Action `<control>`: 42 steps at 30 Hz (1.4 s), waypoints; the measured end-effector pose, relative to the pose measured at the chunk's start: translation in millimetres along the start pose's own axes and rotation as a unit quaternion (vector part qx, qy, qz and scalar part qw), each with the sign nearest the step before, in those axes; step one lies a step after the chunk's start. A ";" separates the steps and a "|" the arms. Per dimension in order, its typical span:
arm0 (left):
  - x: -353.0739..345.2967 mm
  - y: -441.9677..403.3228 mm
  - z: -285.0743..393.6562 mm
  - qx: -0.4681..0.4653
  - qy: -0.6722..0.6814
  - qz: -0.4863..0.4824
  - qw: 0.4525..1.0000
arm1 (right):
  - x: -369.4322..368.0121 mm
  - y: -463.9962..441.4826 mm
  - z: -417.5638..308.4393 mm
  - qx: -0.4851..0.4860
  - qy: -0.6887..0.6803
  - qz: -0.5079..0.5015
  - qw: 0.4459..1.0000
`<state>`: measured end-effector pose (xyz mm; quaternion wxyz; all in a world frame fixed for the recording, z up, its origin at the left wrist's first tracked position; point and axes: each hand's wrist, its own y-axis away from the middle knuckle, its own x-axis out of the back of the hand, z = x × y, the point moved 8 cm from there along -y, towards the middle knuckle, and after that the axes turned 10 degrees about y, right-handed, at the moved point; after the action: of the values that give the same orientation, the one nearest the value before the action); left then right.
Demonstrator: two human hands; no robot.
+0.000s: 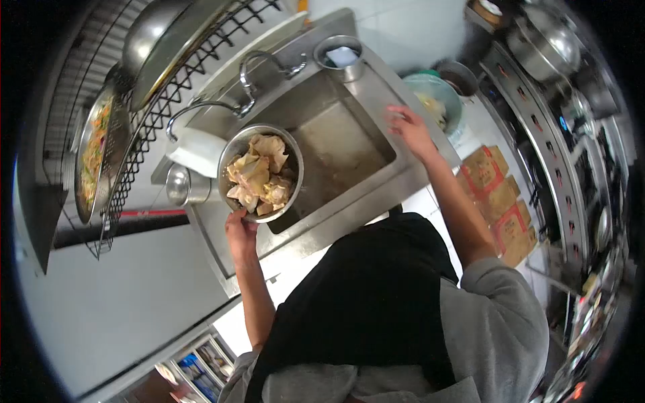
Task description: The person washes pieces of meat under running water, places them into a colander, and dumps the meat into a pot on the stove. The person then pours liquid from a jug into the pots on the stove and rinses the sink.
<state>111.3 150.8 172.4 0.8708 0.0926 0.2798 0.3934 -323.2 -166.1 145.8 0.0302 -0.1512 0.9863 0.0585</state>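
Observation:
A round metal colander (295, 149) full of pale chicken pieces (255, 176) is at the left end of the steel sink (396, 151), partly over its basin. My left hand (240, 230) grips the near rim of the colander, with the thumb at the edge. Over the right rim of the sink hangs my right hand (408, 129), its fingers apart and slightly bent, holding nothing. Two curved faucets (247, 84) rise behind the basin. Some shallow liquid seems to cover the basin floor.
A metal pot (339, 59) stands at the sink's back corner. Beyond the right side are a teal basin (453, 107), cardboard (494, 201) on the floor and a stove (544, 148). A wire rack (134, 148) with a food tray (94, 158) hangs at left, near a white container (196, 152).

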 end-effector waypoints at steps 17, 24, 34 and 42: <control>-74.9 -54.8 -40.4 0.115 0.045 -0.153 0.980 | 213.4 553.3 371.0 -0.477 -0.091 0.162 0.859; -104.4 -3.6 -95.6 0.064 0.044 -0.070 0.995 | 255.4 602.3 313.4 -0.559 -0.014 0.119 0.821; -138.6 -6.1 -215.8 0.079 0.120 -0.054 0.988 | 519.2 541.6 222.9 -0.431 0.143 0.254 0.854; -228.6 -2.1 -202.7 0.089 0.046 -0.099 0.990 | 601.9 447.5 157.1 -0.370 0.330 0.196 0.846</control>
<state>-122.9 -31.0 98.8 0.8800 0.1236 0.3615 0.2821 -1024.9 100.0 -8.9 -0.3678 0.0346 0.8525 0.3699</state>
